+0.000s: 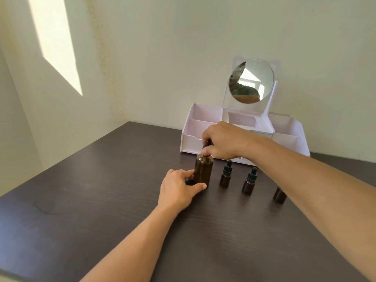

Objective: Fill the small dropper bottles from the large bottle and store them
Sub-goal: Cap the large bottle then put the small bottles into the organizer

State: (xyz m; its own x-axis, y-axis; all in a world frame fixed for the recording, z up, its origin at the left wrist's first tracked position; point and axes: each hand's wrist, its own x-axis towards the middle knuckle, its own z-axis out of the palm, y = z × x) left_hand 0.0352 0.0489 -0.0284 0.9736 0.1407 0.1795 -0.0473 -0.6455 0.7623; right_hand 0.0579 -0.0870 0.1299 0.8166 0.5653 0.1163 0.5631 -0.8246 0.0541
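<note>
The large bottle (203, 170), dark amber glass, stands upright on the dark wood-grain surface (101, 200), near its middle and just in front of the organizer. The left hand (179, 190) grips the lower part of it — thumb curled round the near side, fingers wrapped round the far side at the base. The right hand (221, 142) reaches in from the right with its arm crossing above the small bottles, and its fingertips pinch the black dropper cap (207, 145) on the bottle's neck; most of the cap is hidden under the fingers.

To the right of the large bottle three small dropper bottles stand upright in a slanting row, each apart from the next. The first small bottle (225, 176) and the second small bottle (249, 183) both carry black dropper caps. The top of the third small bottle (279, 195) is hidden behind the right forearm, so its cap cannot be seen.

Behind the row, against the pale wall, sits a white organizer (195, 127) with open compartments and a drawer front — a round mirror (251, 81) rises from its back in a white frame.
</note>
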